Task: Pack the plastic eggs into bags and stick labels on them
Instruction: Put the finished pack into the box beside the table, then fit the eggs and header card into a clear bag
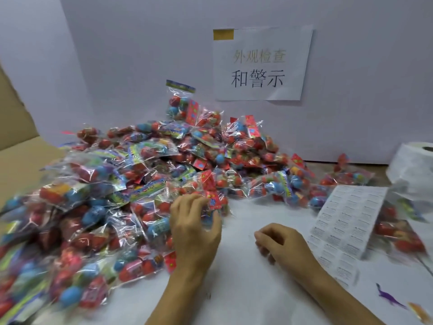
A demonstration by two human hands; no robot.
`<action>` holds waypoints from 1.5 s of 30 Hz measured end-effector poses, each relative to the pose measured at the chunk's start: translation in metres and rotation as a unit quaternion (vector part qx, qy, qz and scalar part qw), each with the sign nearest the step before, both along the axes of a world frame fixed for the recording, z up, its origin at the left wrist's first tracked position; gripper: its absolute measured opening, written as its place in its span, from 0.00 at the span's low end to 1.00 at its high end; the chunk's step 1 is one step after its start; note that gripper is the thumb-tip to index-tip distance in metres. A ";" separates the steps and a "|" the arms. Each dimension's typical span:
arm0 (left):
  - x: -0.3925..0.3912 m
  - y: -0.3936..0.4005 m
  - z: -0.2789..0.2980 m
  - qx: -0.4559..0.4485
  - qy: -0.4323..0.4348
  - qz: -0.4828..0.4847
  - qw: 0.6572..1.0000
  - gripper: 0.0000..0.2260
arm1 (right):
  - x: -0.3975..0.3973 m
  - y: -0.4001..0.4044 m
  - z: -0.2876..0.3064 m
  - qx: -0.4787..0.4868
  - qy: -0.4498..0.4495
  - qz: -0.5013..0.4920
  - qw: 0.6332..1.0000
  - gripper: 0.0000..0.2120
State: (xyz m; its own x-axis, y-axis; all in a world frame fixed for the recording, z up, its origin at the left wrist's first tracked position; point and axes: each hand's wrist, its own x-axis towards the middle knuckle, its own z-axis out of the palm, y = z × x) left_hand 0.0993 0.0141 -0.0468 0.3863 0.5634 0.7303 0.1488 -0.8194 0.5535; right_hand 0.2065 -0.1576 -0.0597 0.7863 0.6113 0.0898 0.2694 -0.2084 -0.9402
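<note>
A clear bag (pixel 212 207) of red and blue plastic eggs lies at the near edge of the pile (pixel 145 179), and the left hand (pixel 195 227) grasps it, fingers curled over its top and thumb against its side beside a red card tag. The pile of filled bags spreads across the left and middle of the white desk (pixel 246 289), with 1 bag (pixel 179 103) propped upright against the back wall. The right hand (pixel 280 241) rests on the desk just right of the left one, fingers curled under; whether it pinches a small label I cannot tell. Just right of that hand a label sheet (pixel 346 221) leans tilted over more bags. A white roll (pixel 414 170) stands at the far right edge. A cardboard box flap (pixel 16 137) rises on the left. A paper sign (pixel 261 64) with printed characters is taped to the wall. A purple toy dinosaur (pixel 390 297) lies near the desk's lower right corner.
</note>
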 end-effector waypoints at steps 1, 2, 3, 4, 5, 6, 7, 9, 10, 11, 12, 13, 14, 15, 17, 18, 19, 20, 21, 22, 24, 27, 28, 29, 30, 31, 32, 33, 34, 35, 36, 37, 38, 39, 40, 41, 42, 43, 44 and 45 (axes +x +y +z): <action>0.000 0.003 0.000 -0.021 0.038 0.025 0.999 0.20 | 0.000 0.000 0.000 -0.002 0.000 -0.002 1.000 0.09; 0.000 0.005 -0.001 -0.042 0.090 0.042 0.994 0.26 | -0.001 0.000 0.001 -0.005 0.001 -0.003 1.000 0.09; 0.000 0.008 -0.002 -0.055 0.142 0.056 0.987 0.31 | -0.001 0.000 0.001 -0.008 0.001 -0.003 1.000 0.09; 0.000 0.010 -0.004 -0.058 0.183 0.065 0.979 0.34 | -0.001 0.000 0.001 -0.011 0.000 -0.001 1.000 0.09; 0.000 0.011 -0.005 -0.054 0.204 0.070 0.975 0.34 | -0.001 0.001 0.000 -0.015 -0.002 0.000 1.000 0.09; 0.000 0.012 -0.005 -0.051 0.207 0.069 0.975 0.33 | -0.001 0.000 0.000 -0.018 -0.004 0.000 1.000 0.09; 0.000 0.012 -0.004 -0.050 0.204 0.069 0.975 0.32 | -0.001 0.000 0.001 -0.019 -0.004 0.000 1.000 0.09; 0.000 0.012 -0.002 -0.062 0.189 0.073 0.977 0.29 | -0.001 -0.001 0.001 -0.019 -0.002 0.001 1.000 0.09; 0.000 0.012 -0.002 -0.070 0.183 0.075 0.978 0.29 | -0.002 -0.001 0.000 -0.021 -0.002 0.001 1.000 0.09; 0.000 0.012 -0.002 -0.073 0.177 0.078 0.978 0.28 | -0.002 -0.001 0.001 -0.024 -0.003 0.001 1.000 0.09; -0.001 0.013 -0.002 -0.070 0.171 0.080 0.980 0.28 | -0.002 -0.001 0.001 -0.027 -0.003 0.000 1.000 0.09; -0.001 0.013 -0.001 -0.065 0.164 0.082 0.981 0.27 | -0.002 -0.001 0.001 -0.028 -0.001 -0.001 1.000 0.09; 0.000 0.014 -0.001 -0.062 0.154 0.083 0.983 0.27 | -0.002 -0.001 0.001 -0.027 0.002 -0.001 1.000 0.09; 0.000 0.015 0.000 -0.061 0.144 0.085 0.984 0.27 | -0.002 -0.001 0.001 -0.026 0.005 -0.002 1.000 0.09; -0.001 0.015 0.002 -0.063 0.128 0.088 0.986 0.29 | -0.002 -0.001 0.002 -0.026 0.006 -0.002 1.000 0.09; -0.002 0.016 0.004 -0.063 0.124 0.092 0.986 0.31 | -0.002 -0.001 0.002 -0.026 0.006 -0.002 1.000 0.09; -0.003 0.017 0.005 -0.060 0.126 0.097 0.985 0.33 | -0.002 -0.001 0.002 -0.027 0.004 -0.003 1.000 0.09; -0.003 0.018 0.005 -0.057 0.134 0.104 0.984 0.35 | -0.002 -0.001 0.001 -0.029 0.003 -0.003 1.000 0.09; -0.004 0.019 0.005 -0.053 0.140 0.109 0.983 0.37 | -0.002 -0.001 0.001 -0.029 0.004 -0.003 1.000 0.09; -0.004 0.018 0.004 -0.048 0.140 0.112 0.983 0.37 | -0.002 -0.001 0.001 -0.029 0.005 -0.003 1.000 0.09; -0.004 0.018 0.002 -0.042 0.130 0.115 0.984 0.35 | -0.002 -0.001 0.001 -0.030 0.005 -0.003 1.000 0.09; -0.003 0.016 0.001 -0.047 0.122 0.113 0.985 0.33 | -0.003 -0.001 0.001 -0.027 0.007 -0.003 1.000 0.09; -0.003 0.018 0.001 -0.043 0.123 0.105 0.986 0.33 | -0.003 -0.002 0.001 -0.026 0.008 -0.002 1.000 0.09; -0.003 0.020 0.000 -0.037 0.127 0.093 0.987 0.32 | -0.003 -0.002 0.000 -0.026 0.007 -0.002 1.000 0.09; -0.002 0.021 0.000 -0.029 0.133 0.082 0.987 0.32 | -0.003 -0.002 0.000 -0.025 0.007 -0.002 1.000 0.09; -0.002 0.022 -0.001 -0.022 0.139 0.074 0.987 0.31 | -0.003 -0.001 0.000 -0.025 0.007 -0.002 1.000 0.09; -0.002 0.023 -0.001 -0.014 0.141 0.071 0.987 0.31 | -0.003 -0.001 0.000 -0.024 0.007 -0.003 1.000 0.09; -0.002 0.024 -0.002 -0.006 0.140 0.071 0.988 0.32 | -0.003 -0.001 0.001 -0.023 0.007 -0.003 1.000 0.09; -0.002 0.024 -0.003 0.002 0.137 0.071 0.988 0.33 | -0.003 -0.001 0.001 -0.023 0.006 -0.004 1.000 0.09; -0.002 0.024 -0.004 0.007 0.133 0.071 0.988 0.35 | -0.003 0.000 0.001 -0.024 0.005 -0.004 1.000 0.08; -0.002 0.023 -0.004 0.009 0.132 0.072 0.989 0.38 | -0.003 0.000 0.001 -0.025 0.004 -0.005 1.000 0.08; -0.002 0.021 -0.004 0.007 0.133 0.075 0.988 0.41 | -0.003 0.000 0.001 -0.025 0.003 -0.005 1.000 0.08; -0.002 0.020 -0.004 0.003 0.136 0.079 0.988 0.43 | -0.003 -0.001 0.002 -0.024 0.004 -0.004 1.000 0.08; -0.002 0.019 -0.004 0.001 0.139 0.086 0.987 0.43 | -0.003 -0.001 0.002 -0.023 0.004 -0.004 1.000 0.08; -0.002 0.018 -0.004 0.002 0.138 0.094 0.986 0.41 | -0.003 -0.001 0.002 -0.023 0.004 -0.005 1.000 0.08; -0.002 0.017 -0.005 0.004 0.131 0.104 0.986 0.37 | -0.004 -0.001 0.002 -0.024 0.004 -0.005 1.000 0.08; -0.002 0.017 -0.005 0.008 0.114 0.114 0.987 0.33 | -0.004 -0.001 0.002 -0.023 0.005 -0.006 1.000 0.08; -0.003 0.016 -0.004 0.016 0.089 0.122 0.988 0.29 | -0.004 -0.001 0.001 -0.022 0.006 -0.006 1.000 0.08; -0.003 0.016 -0.002 0.033 0.060 0.125 0.990 0.27 | -0.004 -0.001 0.001 -0.020 0.006 -0.006 1.000 0.08; -0.004 0.016 -0.001 0.056 0.032 0.116 0.991 0.26 | -0.004 -0.001 0.002 -0.019 0.007 -0.007 1.000 0.08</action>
